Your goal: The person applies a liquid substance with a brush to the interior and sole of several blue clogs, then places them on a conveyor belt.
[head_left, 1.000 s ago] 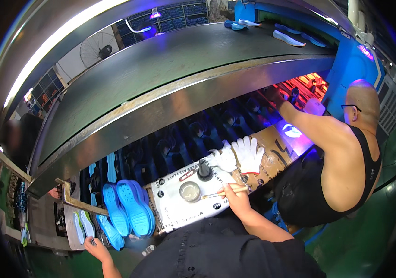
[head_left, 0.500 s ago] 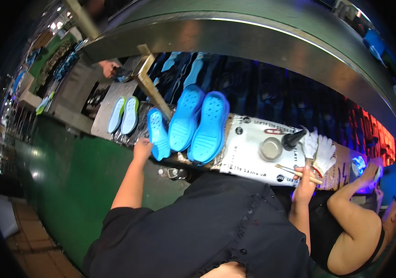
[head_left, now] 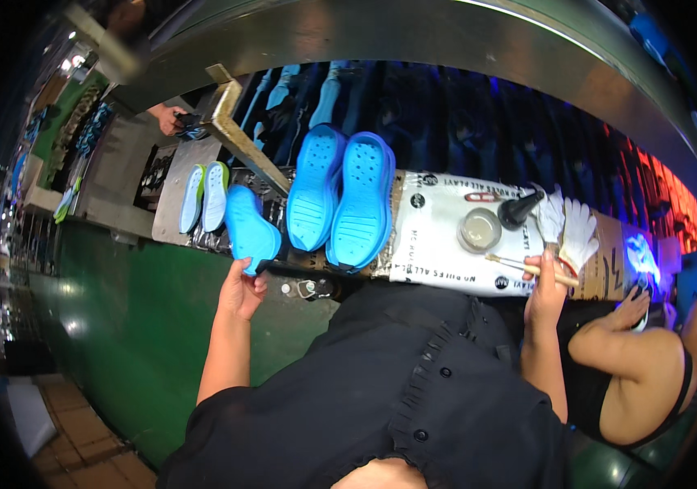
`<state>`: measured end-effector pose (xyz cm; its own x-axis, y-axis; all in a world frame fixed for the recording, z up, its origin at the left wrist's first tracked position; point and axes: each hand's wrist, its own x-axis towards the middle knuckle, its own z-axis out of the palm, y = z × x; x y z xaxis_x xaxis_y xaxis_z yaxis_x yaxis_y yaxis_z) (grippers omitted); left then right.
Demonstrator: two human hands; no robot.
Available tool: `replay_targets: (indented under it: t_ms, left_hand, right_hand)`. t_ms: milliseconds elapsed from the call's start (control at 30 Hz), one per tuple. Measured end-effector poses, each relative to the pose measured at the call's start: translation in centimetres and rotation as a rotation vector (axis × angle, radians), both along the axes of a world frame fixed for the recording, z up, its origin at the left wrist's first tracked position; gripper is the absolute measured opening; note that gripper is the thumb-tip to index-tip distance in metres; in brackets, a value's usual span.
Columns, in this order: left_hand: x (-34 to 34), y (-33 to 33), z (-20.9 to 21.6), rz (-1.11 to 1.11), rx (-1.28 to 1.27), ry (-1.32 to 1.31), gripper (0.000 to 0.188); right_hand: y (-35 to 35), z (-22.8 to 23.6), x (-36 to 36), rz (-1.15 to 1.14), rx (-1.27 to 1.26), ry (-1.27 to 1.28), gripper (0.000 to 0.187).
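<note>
Single blue sole (head_left: 251,222) has turned over: plain side shows now, dotted side half a second ago. Left hand (head_left: 242,292) pinches its near end, fingers closed; sole extends forward from that grip. Green-edged soles (head_left: 215,197) forward-left of it, stacked blue soles (head_left: 361,200) to its right. Right hand (head_left: 546,285) closed around brush (head_left: 516,263), bristles leftward, jar (head_left: 480,246) just beyond them.

- Left hand (head_left: 242,293) pinches a sole (head_left: 251,224)
- Right hand (head_left: 546,293) grips a brush (head_left: 517,265) near a jar (head_left: 480,231)
- Bottle (head_left: 520,210) between jar and gloves (head_left: 578,235)
- Stacked soles (head_left: 361,196) between the hands
</note>
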<state>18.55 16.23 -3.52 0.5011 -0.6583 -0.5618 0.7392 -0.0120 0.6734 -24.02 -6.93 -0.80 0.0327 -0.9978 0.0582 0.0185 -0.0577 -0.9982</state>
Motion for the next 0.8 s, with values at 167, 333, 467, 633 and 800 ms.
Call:
replay_targets:
  t_ms: [167,333,467,633,800]
  left_hand:
    - [-5.8,-4.1,4.8,-0.036,-0.098,-0.652,0.043]
    - [-12.0,-9.3,5.8,-0.183,-0.147,-0.909,0.042]
    - [-15.5,-12.2,6.6,-0.291,-0.264,-0.892,0.045]
    - [-17.5,-13.8,6.7,-0.309,-0.352,-0.962,0.042]
    - [-17.5,-14.0,5.8,-0.321,-0.378,-1.171,0.043]
  right_hand:
    - [-0.4,1.8,1.1,0.061,-0.027,-0.125,0.031]
    - [0.6,5.9,3.3,0.208,-0.130,-0.180,0.034]
    - [1.6,7.8,4.2,0.379,-0.509,0.171,0.030]
    - [2.4,7.5,4.6,0.366,-0.689,0.262,0.023]
    - [1.9,7.4,4.5,0.306,-0.734,0.350,0.023]
